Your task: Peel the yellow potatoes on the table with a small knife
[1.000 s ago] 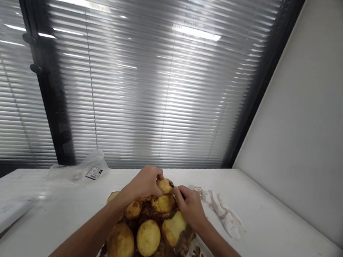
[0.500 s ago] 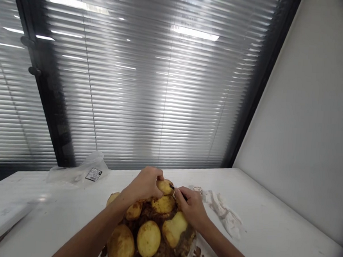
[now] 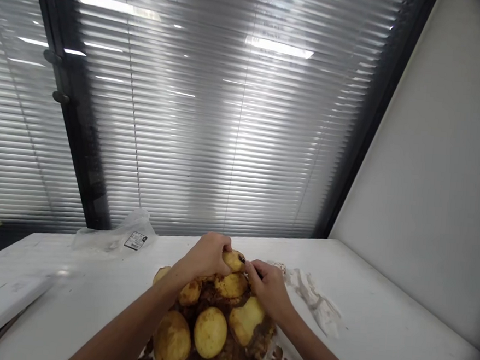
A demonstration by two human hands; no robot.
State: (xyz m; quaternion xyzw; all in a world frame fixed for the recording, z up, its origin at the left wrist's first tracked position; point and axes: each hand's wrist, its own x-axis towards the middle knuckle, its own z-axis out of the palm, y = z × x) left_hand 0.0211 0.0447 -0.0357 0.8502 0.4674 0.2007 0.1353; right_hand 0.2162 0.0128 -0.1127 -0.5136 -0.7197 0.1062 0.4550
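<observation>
Held potato [image 3: 233, 260] yellow; potatoes below [image 3: 172, 340] yellow, brown-blotched; scraps [image 3: 278, 358] dark brown; table [image 3: 379, 310] white; blinds [image 3: 186, 127] silver-grey, striped

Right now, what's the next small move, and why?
Probably one short stroke of the slim dark tool in the right hand at the dark marks on the yellow, oval potato: the left hand grips its opposite end, and the right hand's fingers sit beside those marks.

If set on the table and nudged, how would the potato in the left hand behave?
The potato would likely roll, given its rounded sides. It is probably firm: the left hand makes no visible dent. Its pale, peeled-looking surface may be slippery.
</observation>
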